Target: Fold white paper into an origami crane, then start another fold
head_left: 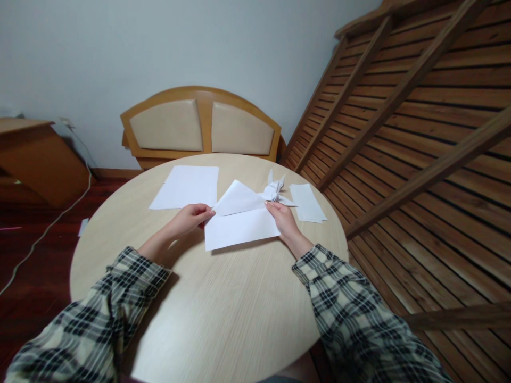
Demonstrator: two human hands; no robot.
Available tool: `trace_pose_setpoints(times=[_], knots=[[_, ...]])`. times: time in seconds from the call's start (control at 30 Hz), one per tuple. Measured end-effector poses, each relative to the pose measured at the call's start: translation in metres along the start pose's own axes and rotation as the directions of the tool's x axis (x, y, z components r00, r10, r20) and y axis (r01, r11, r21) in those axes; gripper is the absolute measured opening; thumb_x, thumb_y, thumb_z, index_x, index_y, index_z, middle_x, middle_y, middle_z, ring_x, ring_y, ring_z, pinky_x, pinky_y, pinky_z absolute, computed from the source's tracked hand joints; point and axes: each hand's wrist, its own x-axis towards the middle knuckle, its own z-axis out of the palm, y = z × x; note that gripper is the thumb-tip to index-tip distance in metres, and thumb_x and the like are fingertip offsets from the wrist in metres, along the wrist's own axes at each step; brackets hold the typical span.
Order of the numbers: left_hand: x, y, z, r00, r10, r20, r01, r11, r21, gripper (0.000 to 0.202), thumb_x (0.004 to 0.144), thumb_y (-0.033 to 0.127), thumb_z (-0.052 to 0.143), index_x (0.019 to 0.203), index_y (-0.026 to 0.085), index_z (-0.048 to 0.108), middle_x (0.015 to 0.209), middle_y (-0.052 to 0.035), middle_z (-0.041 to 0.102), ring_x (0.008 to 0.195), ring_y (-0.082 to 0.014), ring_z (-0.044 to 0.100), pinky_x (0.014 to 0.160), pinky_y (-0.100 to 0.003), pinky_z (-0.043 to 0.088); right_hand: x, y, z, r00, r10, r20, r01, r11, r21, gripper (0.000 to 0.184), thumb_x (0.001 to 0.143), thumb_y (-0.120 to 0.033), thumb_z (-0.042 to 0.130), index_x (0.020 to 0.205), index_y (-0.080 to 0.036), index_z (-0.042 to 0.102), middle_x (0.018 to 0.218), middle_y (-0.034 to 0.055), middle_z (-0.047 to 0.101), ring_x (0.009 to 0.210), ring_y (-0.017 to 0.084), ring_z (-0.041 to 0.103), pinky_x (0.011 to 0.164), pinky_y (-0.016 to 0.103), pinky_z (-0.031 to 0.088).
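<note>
A sheet of white paper [242,231] is held up between my two hands, tilted a little above the table. Its upper part is folded over into a pointed flap [241,198]. My left hand [195,215] pinches the left edge near the fold, thumb on top. On the opposite edge, my right hand [281,217] grips the paper with the thumb in front; its other fingers are mostly hidden behind the sheet. Just beyond my right hand stands a folded white paper crane [274,190].
The round wooden table [223,298] bears flat white sheets [187,186] at the back left and smaller paper pieces [308,203] at the right. A headboard [203,125] stands behind it. Slatted wood panels [419,133] lean close along the right. A cable [51,223] crosses the floor.
</note>
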Motion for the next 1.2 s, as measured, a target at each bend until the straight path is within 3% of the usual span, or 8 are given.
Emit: trace_pose_setpoints(times=[0.37, 0.57, 0.67, 0.73, 0.83, 0.97, 1.07, 1.2], knots=[[-0.002, 0.003, -0.008, 0.997, 0.068, 0.042, -0.070, 0.997, 0.040, 0.030, 0.083, 0.041, 0.059, 0.064, 0.018, 0.057, 0.053, 0.0008, 0.050, 0.050, -0.0123, 0.046, 0.051, -0.025, 0.035, -0.002, -0.007, 0.000, 0.999, -0.010, 0.033, 0.009, 1.000, 0.018, 0.039, 0.059, -0.049, 0.079, 0.079, -0.017, 0.071, 0.073, 0.0035, 0.070, 0.063, 0.016, 0.059, 0.060, 0.028, 0.043], [-0.003, -0.007, -0.017, 0.979, 0.005, 0.203, -0.017, 0.998, 0.057, 0.033, 0.082, 0.048, 0.060, 0.067, 0.019, 0.058, 0.061, -0.0004, 0.054, 0.055, -0.0141, 0.049, 0.053, -0.027, 0.038, -0.004, -0.002, 0.002, 0.994, -0.058, 0.094, 0.068, 0.993, -0.097, 0.037, 0.066, -0.051, 0.073, 0.080, -0.016, 0.070, 0.072, 0.0029, 0.066, 0.062, 0.015, 0.054, 0.056, 0.027, 0.039], [-0.002, -0.003, -0.012, 0.991, 0.054, 0.126, -0.072, 0.986, 0.149, 0.035, 0.082, 0.050, 0.058, 0.066, 0.019, 0.058, 0.063, -0.0004, 0.053, 0.057, -0.0143, 0.046, 0.052, -0.027, 0.034, -0.008, 0.000, 0.006, 0.986, -0.077, 0.149, 0.101, 0.981, -0.163, 0.034, 0.070, -0.051, 0.070, 0.074, -0.017, 0.067, 0.068, 0.0020, 0.063, 0.061, 0.015, 0.051, 0.055, 0.027, 0.037], [-0.002, 0.001, -0.003, 0.997, 0.073, 0.014, -0.074, 0.983, 0.169, 0.035, 0.082, 0.051, 0.059, 0.068, 0.019, 0.060, 0.064, -0.0013, 0.055, 0.058, -0.0147, 0.047, 0.051, -0.027, 0.034, -0.011, 0.000, 0.009, 0.982, -0.074, 0.171, 0.108, 0.974, -0.199, 0.035, 0.072, -0.052, 0.068, 0.070, -0.018, 0.065, 0.064, 0.0007, 0.058, 0.058, 0.014, 0.048, 0.053, 0.026, 0.035], [-0.002, 0.003, 0.014, 0.997, -0.016, -0.074, 0.020, 0.998, 0.053, 0.035, 0.079, 0.051, 0.062, 0.078, 0.016, 0.065, 0.075, -0.0062, 0.064, 0.062, -0.0168, 0.053, 0.052, -0.028, 0.038, -0.015, 0.001, 0.013, 0.980, -0.043, 0.193, 0.089, 0.968, -0.234, 0.035, 0.072, -0.053, 0.067, 0.070, -0.017, 0.064, 0.062, 0.0001, 0.056, 0.055, 0.013, 0.046, 0.050, 0.026, 0.032], [-0.003, -0.004, 0.027, 0.989, -0.148, -0.024, 0.139, 0.962, -0.236, 0.039, 0.076, 0.049, 0.068, 0.094, 0.014, 0.068, 0.090, -0.0120, 0.072, 0.068, -0.0208, 0.063, 0.056, -0.030, 0.048, -0.019, 0.001, 0.016, 0.974, -0.047, 0.220, 0.107, 0.958, -0.267, 0.035, 0.073, -0.052, 0.067, 0.070, -0.017, 0.064, 0.063, 0.0006, 0.056, 0.056, 0.013, 0.046, 0.050, 0.026, 0.032], [-0.002, -0.010, 0.028, 0.985, -0.171, -0.015, 0.156, 0.924, -0.349, 0.037, 0.073, 0.045, 0.073, 0.092, 0.014, 0.067, 0.088, -0.0121, 0.073, 0.065, -0.0202, 0.064, 0.056, -0.031, 0.051, -0.020, 0.001, 0.017, 0.973, -0.051, 0.225, 0.111, 0.958, -0.264, 0.034, 0.073, -0.051, 0.067, 0.070, -0.017, 0.064, 0.063, 0.0006, 0.056, 0.055, 0.013, 0.046, 0.050, 0.026, 0.032], [0.001, -0.013, 0.027, 0.989, -0.145, -0.041, 0.119, 0.916, -0.384, 0.032, 0.073, 0.042, 0.074, 0.087, 0.014, 0.068, 0.082, -0.0111, 0.073, 0.060, -0.0179, 0.064, 0.054, -0.029, 0.051, -0.021, 0.000, 0.018, 0.973, -0.037, 0.227, 0.093, 0.965, -0.245, 0.034, 0.073, -0.051, 0.067, 0.070, -0.018, 0.065, 0.062, 0.0006, 0.057, 0.054, 0.014, 0.047, 0.050, 0.026, 0.033]])
